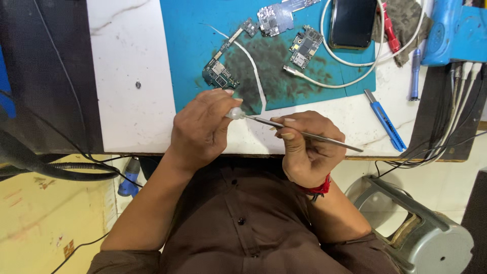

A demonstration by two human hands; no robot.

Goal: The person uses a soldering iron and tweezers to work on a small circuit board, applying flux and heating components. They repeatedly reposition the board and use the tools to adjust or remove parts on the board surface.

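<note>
My left hand (200,127) pinches a small clear, whitish piece (234,113) between thumb and fingers at the near edge of the white table (127,76). My right hand (307,147) grips thin metal tweezers (304,134) whose tip touches that small piece. Both hands hover just in front of the blue work mat (193,35), which is smeared with dark residue. A long green circuit board (220,71) lies on the mat just beyond my left hand.
More circuit boards (306,46) and a dark phone (353,23) lie on the mat, ringed by a white cable (329,81). A blue utility knife (385,122), a red tool (389,30) and a blue device (456,30) sit at the right. A grey stool (421,233) stands below.
</note>
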